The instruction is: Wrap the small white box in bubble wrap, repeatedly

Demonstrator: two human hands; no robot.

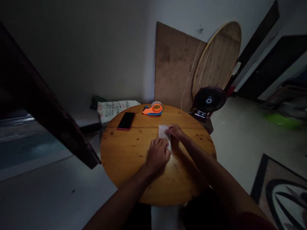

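Note:
A small white folded sheet point(163, 130) lies near the middle of a round wooden table point(127, 156). My left hand point(157, 154) rests on its near end, fingers curled and pressing down on it. My right hand point(175, 131) pinches the sheet's far right edge with closed fingers. Most of the sheet is hidden under my hands. Farther back on the table sit an orange tape dispenser point(153, 109) and a dark phone in a red case point(126, 120).
A black fan point(209, 99) stands behind the table at the right. A wooden board point(174, 64) and a round tabletop point(218, 57) lean on the wall. A printed sack point(115, 108) lies at back left. A dark beam point(48, 105) crosses the left. A patterned rug point(280, 191) lies right.

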